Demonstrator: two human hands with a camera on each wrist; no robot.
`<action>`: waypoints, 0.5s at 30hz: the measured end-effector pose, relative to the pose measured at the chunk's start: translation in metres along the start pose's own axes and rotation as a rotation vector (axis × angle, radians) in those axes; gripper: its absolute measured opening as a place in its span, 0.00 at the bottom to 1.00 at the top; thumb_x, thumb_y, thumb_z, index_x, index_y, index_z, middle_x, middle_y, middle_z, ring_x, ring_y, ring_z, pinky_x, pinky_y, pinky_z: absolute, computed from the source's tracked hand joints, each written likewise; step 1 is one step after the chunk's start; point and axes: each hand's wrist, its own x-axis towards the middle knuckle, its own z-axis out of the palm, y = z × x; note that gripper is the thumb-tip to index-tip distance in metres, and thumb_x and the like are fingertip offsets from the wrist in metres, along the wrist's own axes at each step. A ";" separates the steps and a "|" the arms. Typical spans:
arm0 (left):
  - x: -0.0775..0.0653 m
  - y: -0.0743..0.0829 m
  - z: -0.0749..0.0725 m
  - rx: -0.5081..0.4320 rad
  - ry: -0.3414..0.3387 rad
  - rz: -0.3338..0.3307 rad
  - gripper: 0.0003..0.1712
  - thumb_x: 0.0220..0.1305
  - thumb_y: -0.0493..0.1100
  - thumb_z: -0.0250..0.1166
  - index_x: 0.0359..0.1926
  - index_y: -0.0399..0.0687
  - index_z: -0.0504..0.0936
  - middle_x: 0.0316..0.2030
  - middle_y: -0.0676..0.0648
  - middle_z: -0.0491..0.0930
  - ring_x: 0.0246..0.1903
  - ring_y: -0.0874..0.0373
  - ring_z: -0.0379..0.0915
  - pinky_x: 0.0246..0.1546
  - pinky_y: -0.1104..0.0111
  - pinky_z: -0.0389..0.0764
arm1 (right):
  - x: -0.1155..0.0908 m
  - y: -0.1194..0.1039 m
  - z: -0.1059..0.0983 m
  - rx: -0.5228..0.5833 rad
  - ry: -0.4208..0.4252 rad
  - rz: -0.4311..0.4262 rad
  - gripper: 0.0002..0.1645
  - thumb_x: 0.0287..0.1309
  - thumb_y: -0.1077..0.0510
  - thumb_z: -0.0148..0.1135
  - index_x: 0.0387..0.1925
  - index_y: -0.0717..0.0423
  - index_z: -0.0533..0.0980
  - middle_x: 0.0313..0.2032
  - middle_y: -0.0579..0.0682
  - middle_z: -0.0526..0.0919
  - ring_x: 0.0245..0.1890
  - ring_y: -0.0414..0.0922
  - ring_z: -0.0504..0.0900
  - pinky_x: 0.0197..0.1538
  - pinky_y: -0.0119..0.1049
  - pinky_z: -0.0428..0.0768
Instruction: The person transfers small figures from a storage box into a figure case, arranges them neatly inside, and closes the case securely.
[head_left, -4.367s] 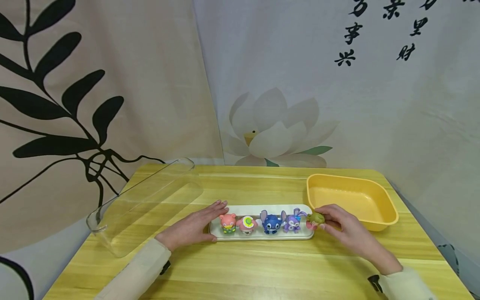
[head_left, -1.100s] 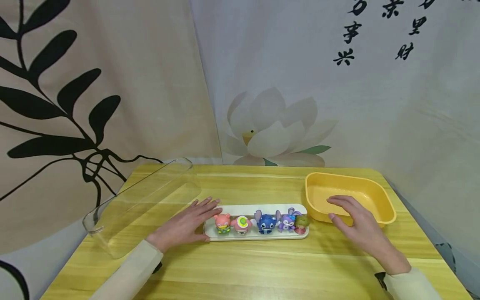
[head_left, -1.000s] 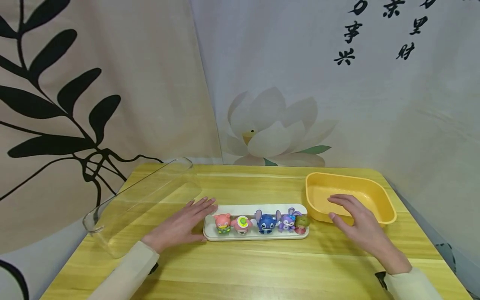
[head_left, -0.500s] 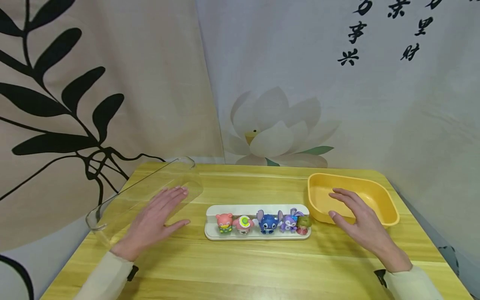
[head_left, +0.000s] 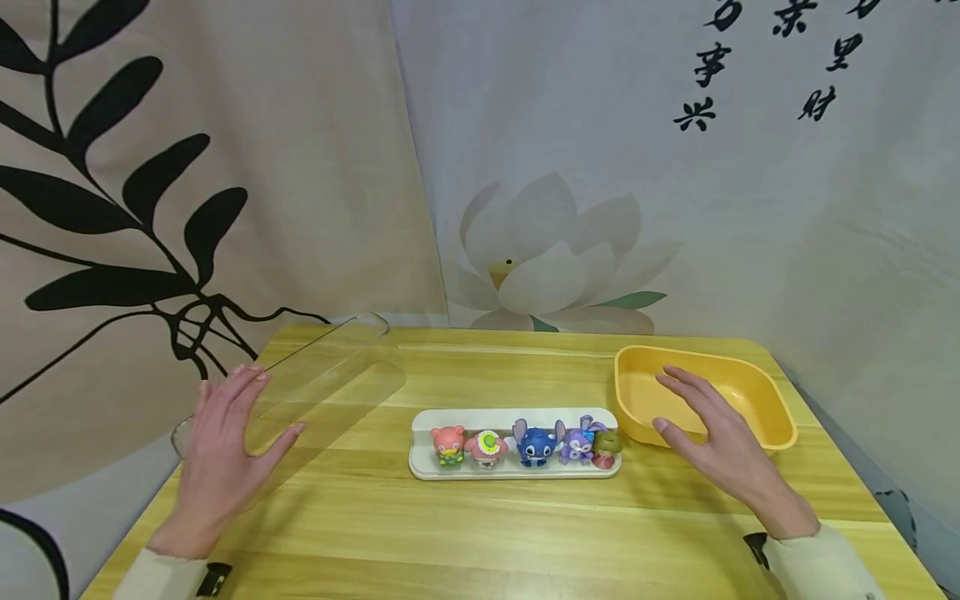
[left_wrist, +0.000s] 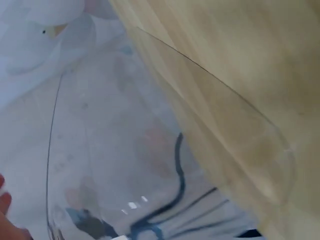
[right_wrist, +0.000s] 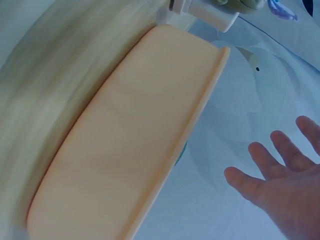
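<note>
My left hand is spread with straight fingers over the near left end of a clear, see-through plastic cover. That cover fills much of the left wrist view, and a few fingertips show at its edge. In front of the yellow basin, my right hand hovers with relaxed fingers, holding nothing. Between the hands lies a long white tray with a row of small figurines: a pink one, a pink one with a yellow-green top, a blue one, a purple one and a green-topped one.
The yellow basin stands at the right back of the wooden table, close to the tray's right end. The cover reaches the table's left edge. Behind hangs a printed curtain with leaves and a lotus.
The green-topped figurine, earlier pinched by my right hand, now stands on the tray's right end. My left hand has left the tray and moved left to the cover. The right hand hovers.
</note>
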 end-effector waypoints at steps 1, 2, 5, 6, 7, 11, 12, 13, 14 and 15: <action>-0.003 -0.002 -0.004 0.001 0.008 -0.037 0.53 0.69 0.76 0.55 0.65 0.28 0.73 0.66 0.31 0.71 0.71 0.36 0.62 0.77 0.38 0.48 | 0.001 -0.001 0.000 0.003 -0.001 0.000 0.38 0.66 0.55 0.70 0.74 0.52 0.69 0.73 0.56 0.68 0.69 0.65 0.68 0.58 0.70 0.72; -0.007 -0.004 -0.007 -0.001 0.018 -0.074 0.55 0.67 0.77 0.56 0.66 0.28 0.72 0.68 0.31 0.70 0.73 0.35 0.60 0.76 0.36 0.47 | 0.002 -0.003 0.000 0.006 -0.002 0.000 0.38 0.66 0.55 0.70 0.75 0.51 0.68 0.74 0.56 0.68 0.69 0.65 0.67 0.59 0.70 0.72; -0.017 -0.009 -0.018 -0.004 -0.010 -0.210 0.63 0.61 0.82 0.57 0.71 0.28 0.66 0.74 0.30 0.60 0.76 0.32 0.50 0.75 0.33 0.42 | 0.006 -0.009 0.000 0.016 -0.001 0.001 0.39 0.65 0.55 0.70 0.75 0.51 0.68 0.74 0.55 0.67 0.70 0.65 0.67 0.59 0.71 0.71; -0.020 -0.010 -0.022 0.001 -0.025 -0.261 0.66 0.58 0.83 0.57 0.73 0.29 0.63 0.76 0.30 0.57 0.77 0.31 0.46 0.75 0.33 0.42 | 0.007 -0.011 0.000 0.020 -0.002 0.001 0.39 0.66 0.55 0.70 0.75 0.51 0.68 0.75 0.55 0.67 0.70 0.65 0.66 0.60 0.71 0.71; -0.023 -0.011 -0.025 -0.003 -0.036 -0.312 0.67 0.57 0.82 0.61 0.75 0.30 0.61 0.77 0.31 0.53 0.77 0.30 0.43 0.75 0.33 0.42 | 0.009 -0.013 0.000 0.025 -0.004 0.000 0.39 0.66 0.55 0.69 0.76 0.51 0.67 0.75 0.55 0.66 0.70 0.65 0.66 0.60 0.71 0.70; -0.031 -0.013 -0.037 0.021 -0.133 -0.544 0.68 0.55 0.66 0.77 0.81 0.35 0.49 0.81 0.33 0.40 0.79 0.32 0.33 0.75 0.35 0.44 | 0.015 -0.022 0.002 0.044 -0.013 -0.014 0.39 0.66 0.55 0.69 0.76 0.52 0.67 0.75 0.54 0.66 0.71 0.65 0.66 0.60 0.71 0.70; -0.033 -0.013 -0.040 0.027 -0.160 -0.601 0.69 0.55 0.61 0.78 0.81 0.36 0.47 0.81 0.34 0.37 0.80 0.33 0.32 0.75 0.34 0.43 | 0.017 -0.024 0.003 0.047 -0.017 -0.021 0.39 0.66 0.55 0.69 0.76 0.52 0.67 0.75 0.54 0.66 0.71 0.64 0.66 0.61 0.71 0.70; -0.034 -0.013 -0.042 0.028 -0.189 -0.658 0.69 0.55 0.56 0.79 0.82 0.37 0.44 0.82 0.35 0.34 0.80 0.34 0.31 0.75 0.34 0.44 | 0.019 -0.026 0.005 0.049 -0.019 -0.027 0.39 0.66 0.55 0.69 0.76 0.52 0.67 0.75 0.54 0.66 0.71 0.64 0.66 0.61 0.71 0.70; -0.035 -0.013 -0.044 0.028 -0.218 -0.712 0.70 0.56 0.55 0.79 0.82 0.38 0.40 0.82 0.36 0.32 0.80 0.34 0.29 0.74 0.33 0.43 | 0.021 -0.028 0.006 0.050 -0.019 -0.034 0.39 0.66 0.55 0.69 0.76 0.53 0.67 0.75 0.53 0.66 0.71 0.63 0.66 0.62 0.71 0.70; -0.035 -0.014 -0.045 0.018 -0.237 -0.757 0.70 0.57 0.55 0.78 0.83 0.39 0.38 0.82 0.36 0.30 0.80 0.34 0.28 0.73 0.31 0.43 | 0.023 -0.030 0.008 0.050 -0.017 -0.042 0.39 0.66 0.55 0.69 0.76 0.53 0.67 0.75 0.53 0.66 0.71 0.63 0.66 0.62 0.70 0.70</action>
